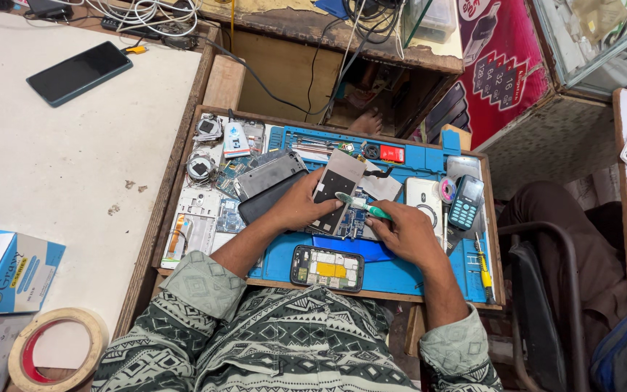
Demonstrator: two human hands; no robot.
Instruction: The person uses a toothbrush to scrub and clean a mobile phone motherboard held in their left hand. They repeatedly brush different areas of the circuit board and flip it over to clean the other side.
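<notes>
My left hand point(297, 207) presses down on an opened phone body point(337, 190) with a grey and black panel, lying on the blue work mat point(400, 272). A green and white toothbrush point(363, 206) is gripped in my right hand point(409, 234), its bristles resting on the exposed circuit board point(353, 221) beside the panel. A phone back shell point(326, 268) with yellow and white parts inside lies on the mat's near edge, just below both hands.
Several phone parts and frames point(212, 189) crowd the tray's left side. A blue keypad phone point(465, 202), a tape roll point(447, 190) and a yellow screwdriver point(485, 272) lie right. On the white table are a dark smartphone point(79, 72), boxes point(5, 270) and tape point(56, 348).
</notes>
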